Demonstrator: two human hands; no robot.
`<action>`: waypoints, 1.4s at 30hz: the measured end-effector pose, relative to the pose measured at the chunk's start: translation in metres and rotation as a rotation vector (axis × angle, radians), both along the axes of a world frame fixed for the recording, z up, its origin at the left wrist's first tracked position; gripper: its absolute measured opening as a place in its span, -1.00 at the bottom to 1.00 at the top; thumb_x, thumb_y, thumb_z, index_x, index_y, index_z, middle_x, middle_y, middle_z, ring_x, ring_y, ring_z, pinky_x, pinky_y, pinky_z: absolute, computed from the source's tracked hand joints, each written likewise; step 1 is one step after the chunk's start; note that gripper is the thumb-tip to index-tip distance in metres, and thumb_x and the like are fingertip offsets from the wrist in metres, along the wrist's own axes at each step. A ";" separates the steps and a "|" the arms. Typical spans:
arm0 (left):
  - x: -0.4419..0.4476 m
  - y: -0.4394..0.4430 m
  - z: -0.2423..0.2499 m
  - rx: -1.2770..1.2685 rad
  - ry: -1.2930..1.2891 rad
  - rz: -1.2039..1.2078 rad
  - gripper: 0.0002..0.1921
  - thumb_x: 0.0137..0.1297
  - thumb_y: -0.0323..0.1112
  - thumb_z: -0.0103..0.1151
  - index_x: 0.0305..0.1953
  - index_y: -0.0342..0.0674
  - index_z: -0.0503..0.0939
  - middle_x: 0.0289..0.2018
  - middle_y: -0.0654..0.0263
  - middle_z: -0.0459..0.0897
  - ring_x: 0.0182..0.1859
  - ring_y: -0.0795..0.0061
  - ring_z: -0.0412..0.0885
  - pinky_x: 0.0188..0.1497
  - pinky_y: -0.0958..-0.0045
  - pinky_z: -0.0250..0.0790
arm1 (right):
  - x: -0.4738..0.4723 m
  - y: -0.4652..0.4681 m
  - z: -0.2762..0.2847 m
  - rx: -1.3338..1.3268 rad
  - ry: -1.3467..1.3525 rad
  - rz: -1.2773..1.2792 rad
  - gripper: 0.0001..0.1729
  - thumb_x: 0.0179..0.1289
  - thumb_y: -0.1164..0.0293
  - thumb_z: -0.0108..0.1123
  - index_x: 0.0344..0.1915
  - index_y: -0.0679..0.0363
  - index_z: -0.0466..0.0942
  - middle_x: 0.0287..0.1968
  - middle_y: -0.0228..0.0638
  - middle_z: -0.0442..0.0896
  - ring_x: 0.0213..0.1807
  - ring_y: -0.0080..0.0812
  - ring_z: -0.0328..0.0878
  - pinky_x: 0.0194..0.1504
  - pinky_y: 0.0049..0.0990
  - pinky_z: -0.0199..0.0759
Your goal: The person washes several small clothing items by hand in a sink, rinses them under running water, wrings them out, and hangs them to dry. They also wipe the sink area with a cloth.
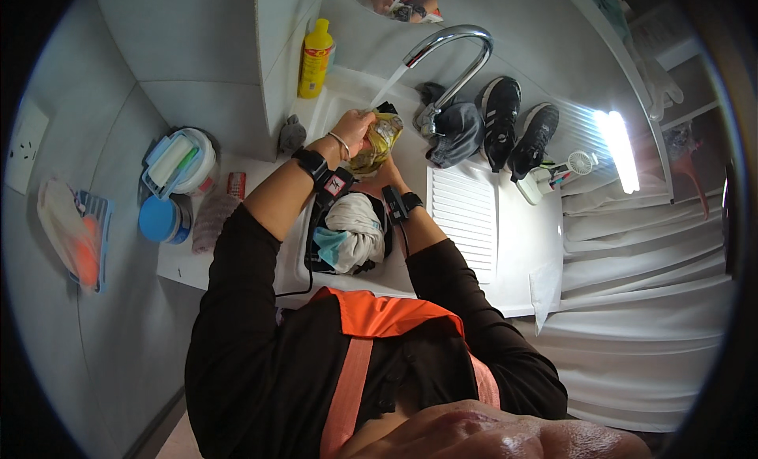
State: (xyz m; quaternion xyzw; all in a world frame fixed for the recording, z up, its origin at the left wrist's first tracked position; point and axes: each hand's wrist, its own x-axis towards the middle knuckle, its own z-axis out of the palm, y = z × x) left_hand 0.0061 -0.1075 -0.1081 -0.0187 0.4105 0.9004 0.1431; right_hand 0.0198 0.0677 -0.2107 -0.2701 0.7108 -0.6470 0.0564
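Water runs from a chrome gooseneck faucet (456, 36) towards my hands at the far side of a white sink (405, 281). My left hand (354, 130) grips a yellow patterned item (382, 140), which looks like wet cloth or a soft packet; I cannot tell which. Partly hidden beneath it, my right hand (385, 176) supports its lower side, and its fingers are mostly covered. Nearer my body, a bundle of white and light-blue cloth (355, 231) lies over dark fabric or a dark basin in the sink.
A yellow bottle (315, 62) stands at the back left. Dark cloth (459, 133) and black sneakers (502, 118) sit right of the faucet, above a ribbed washboard (462, 222). Leftward are a blue-lidded jar (160, 219), a red can (236, 185) and a greyish towel (213, 222).
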 end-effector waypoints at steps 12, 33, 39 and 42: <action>0.003 -0.010 -0.065 -1.702 0.540 -0.175 -0.64 0.26 -0.16 0.11 0.02 -0.20 0.50 -0.02 -0.04 0.55 0.02 -0.06 0.52 0.05 0.19 0.40 | -0.029 -0.008 0.045 0.191 -0.445 -0.364 0.05 -0.54 -0.01 0.60 0.02 0.35 0.45 -0.08 -0.04 0.62 -0.04 -0.06 0.58 0.01 -0.28 0.45; 0.003 -0.010 -0.017 -0.189 -0.023 0.246 -0.79 0.23 -0.28 0.12 -0.37 -0.34 0.58 -0.43 0.20 0.60 -0.41 0.32 0.58 -0.33 0.30 0.42 | -0.001 0.035 0.004 0.724 -0.016 -0.190 -0.22 0.13 0.25 0.29 0.31 0.24 0.23 0.14 0.07 0.49 0.17 -0.02 0.45 0.04 -0.27 0.43; 0.009 -0.013 0.006 -1.171 0.622 -0.171 -0.75 0.10 -0.26 0.19 -0.32 -0.37 0.60 -0.42 0.09 0.67 -0.40 0.33 0.60 -0.27 0.36 0.42 | -0.012 -0.013 0.053 -0.133 -0.250 0.049 -0.15 0.13 0.42 0.25 0.41 0.15 0.11 0.20 -0.05 0.47 0.17 -0.23 0.43 0.16 -0.41 0.29; 0.012 -0.028 0.028 -1.249 0.793 -0.065 -0.73 0.01 -0.18 0.21 -0.34 -0.24 0.65 -0.35 0.06 0.65 -0.26 0.05 0.61 -0.19 0.23 0.45 | -0.018 -0.019 0.075 0.277 -0.174 0.108 -0.37 0.12 0.39 0.28 0.22 0.25 0.39 0.04 -0.11 0.61 0.05 -0.25 0.54 0.07 -0.40 0.36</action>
